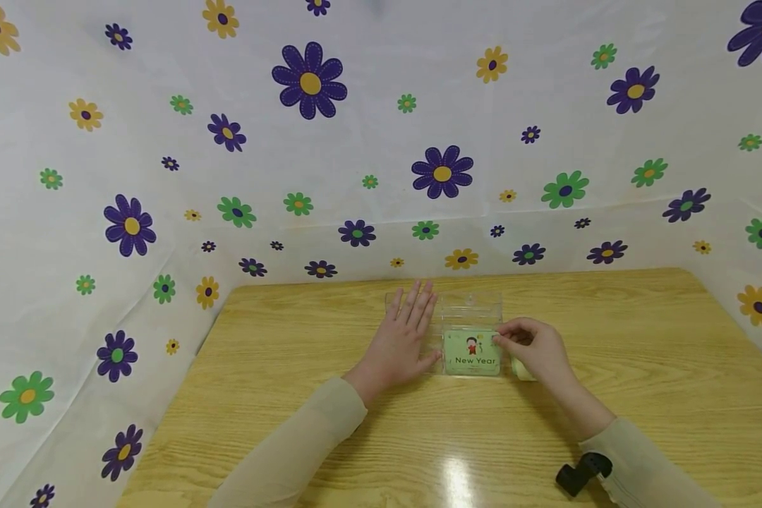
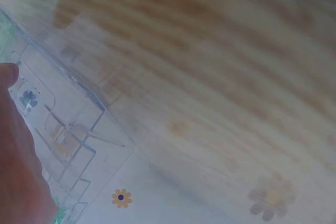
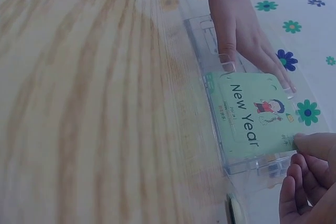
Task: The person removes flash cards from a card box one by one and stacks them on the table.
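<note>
A green card (image 1: pixel 473 353) printed "New Year" with a small cartoon figure lies over the right part of a clear plastic case (image 1: pixel 472 310). My right hand (image 1: pixel 536 347) pinches the card's right edge between thumb and fingers; the right wrist view shows this grip on the card (image 3: pixel 252 111) closely. My left hand (image 1: pixel 401 342) rests flat with straight fingers on the left part of the case, its thumb near the card's left edge. In the left wrist view only part of the left hand (image 2: pixel 21 156) shows, beside the clear plastic.
A pale yellow-green object (image 1: pixel 522 370) sits on the wooden table (image 1: pixel 330 437) just right of the case, partly hidden by my right hand. A flower-patterned white cloth (image 1: pixel 368 127) hangs behind the table and at its sides. A black strap (image 1: pixel 584 474) is on the right sleeve.
</note>
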A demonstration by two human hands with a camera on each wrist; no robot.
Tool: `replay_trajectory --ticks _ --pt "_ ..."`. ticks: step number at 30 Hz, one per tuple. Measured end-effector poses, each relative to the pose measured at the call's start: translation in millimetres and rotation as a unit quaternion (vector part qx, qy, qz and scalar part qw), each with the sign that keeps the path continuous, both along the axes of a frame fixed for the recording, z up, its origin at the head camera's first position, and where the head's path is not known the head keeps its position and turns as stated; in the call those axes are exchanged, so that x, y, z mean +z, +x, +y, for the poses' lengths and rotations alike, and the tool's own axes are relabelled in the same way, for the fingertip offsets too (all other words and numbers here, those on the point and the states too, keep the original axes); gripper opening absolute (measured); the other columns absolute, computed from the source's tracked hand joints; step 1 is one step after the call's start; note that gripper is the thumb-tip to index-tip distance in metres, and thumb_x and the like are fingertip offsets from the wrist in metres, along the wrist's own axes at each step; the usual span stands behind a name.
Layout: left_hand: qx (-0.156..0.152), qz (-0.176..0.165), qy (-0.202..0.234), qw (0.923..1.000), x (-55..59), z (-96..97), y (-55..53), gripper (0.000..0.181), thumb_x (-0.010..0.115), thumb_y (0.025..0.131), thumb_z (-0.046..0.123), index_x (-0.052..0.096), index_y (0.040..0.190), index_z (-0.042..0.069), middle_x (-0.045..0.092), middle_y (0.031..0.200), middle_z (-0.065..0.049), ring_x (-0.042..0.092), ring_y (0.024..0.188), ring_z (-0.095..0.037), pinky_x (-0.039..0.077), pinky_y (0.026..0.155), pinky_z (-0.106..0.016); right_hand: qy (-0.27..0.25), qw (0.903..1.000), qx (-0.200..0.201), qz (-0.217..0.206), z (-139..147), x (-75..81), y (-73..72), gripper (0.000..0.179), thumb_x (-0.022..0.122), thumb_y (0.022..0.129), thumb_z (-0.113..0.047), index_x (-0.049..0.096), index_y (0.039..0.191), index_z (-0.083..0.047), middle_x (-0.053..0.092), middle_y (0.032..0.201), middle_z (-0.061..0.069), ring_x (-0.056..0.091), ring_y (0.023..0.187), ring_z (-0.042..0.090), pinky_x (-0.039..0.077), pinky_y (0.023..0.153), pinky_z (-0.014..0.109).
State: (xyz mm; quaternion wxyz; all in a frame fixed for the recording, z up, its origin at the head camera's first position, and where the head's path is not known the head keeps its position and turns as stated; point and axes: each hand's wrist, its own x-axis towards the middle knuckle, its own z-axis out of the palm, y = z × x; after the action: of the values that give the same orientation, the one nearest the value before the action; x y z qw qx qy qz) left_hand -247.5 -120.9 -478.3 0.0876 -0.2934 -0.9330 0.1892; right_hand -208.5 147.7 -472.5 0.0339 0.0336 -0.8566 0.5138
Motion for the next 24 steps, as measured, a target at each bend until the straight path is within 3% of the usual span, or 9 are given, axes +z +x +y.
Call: replay_trajectory --ticks 8,13,24 --pt "-0.002 0.001 0.003 1.0000 0.5 -0.3 0.3 0.100 0.030 0.105 0.074 0.001 0.171 0.003 -0.014 0.178 -0.017 -0.002 0.168 -0.037 0.006 0.137 -0.053 0.000 1.0000 -0.004 -0.004 -0.3 0.0 -0.9 0.014 0.078 0.096 -0.007 0.077 0.105 0.005 0.077 0.098 0.017 0.059 0.077 0.002 0.051 0.069 0.015" --pt "0.001 -0.009 0.007 0.9999 1.5 0.2 1.2 0.100 0.031 0.105 0.073 0.000 0.170 0.003 -0.015 0.178 -0.016 -0.009 0.167 -0.036 0.004 0.137 -0.053 0.003 1.0000 -0.007 -0.004 -0.3 -1.6 -1.6 0.013 0.076 0.097 -0.006 0.076 0.104 0.005 0.076 0.097 0.016 0.059 0.078 0.003 0.051 0.069 0.015" --pt "0.002 -0.002 0.009 1.0000 0.5 1.1 1.6 0.101 0.034 0.105 0.073 0.004 0.171 0.003 -0.002 0.180 -0.017 -0.005 0.168 -0.036 0.005 0.137 -0.053 -0.006 1.0000 -0.001 -0.003 -1.9 0.7 1.0 0.013 0.075 0.098 -0.005 0.076 0.104 0.006 0.076 0.103 0.022 0.058 0.079 0.002 0.050 0.070 0.015"
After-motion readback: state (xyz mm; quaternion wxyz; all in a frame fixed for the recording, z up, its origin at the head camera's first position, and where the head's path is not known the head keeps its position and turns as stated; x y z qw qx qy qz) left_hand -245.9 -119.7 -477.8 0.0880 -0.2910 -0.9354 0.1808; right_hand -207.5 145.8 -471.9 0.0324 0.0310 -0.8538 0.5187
